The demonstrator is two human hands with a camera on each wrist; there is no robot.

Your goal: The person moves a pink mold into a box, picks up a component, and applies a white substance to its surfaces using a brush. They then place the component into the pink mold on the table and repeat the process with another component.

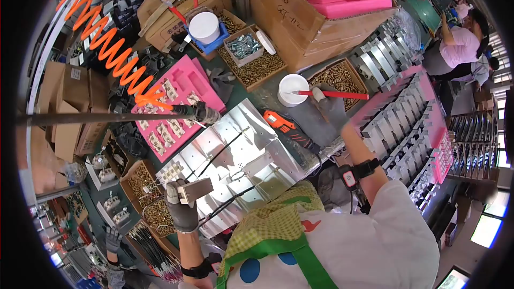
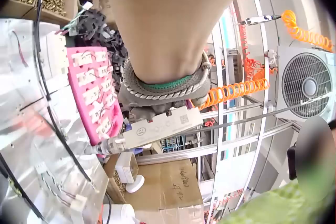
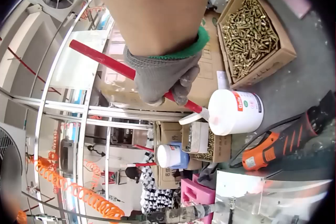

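Observation:
My gloved left hand [image 1: 181,206] grips a beige rectangular block [image 1: 195,190] with printed markings and a square code, over the near-left part of a shiny metal panel [image 1: 257,155]. Black cables run across the panel. My right hand [image 1: 327,108], also gloved, pinches a red-handled stick [image 1: 342,95] whose pale tip reaches into a white tub [image 1: 285,99]. The right wrist view shows the red stick [image 3: 102,60] slanting down to the tub's mouth, with the fingers curled round it. Between tub and panel lies an orange-and-black power tool [image 1: 289,127].
A pink foam tray [image 1: 176,128] of small white parts sits left of the panel, under an orange coiled hose [image 1: 115,56]. Boxes of brass screws [image 1: 342,77] stand behind and at the left. Rows of metal brackets [image 1: 393,112] fill the right. Another worker's gloved hand [image 1: 113,239] shows lower left.

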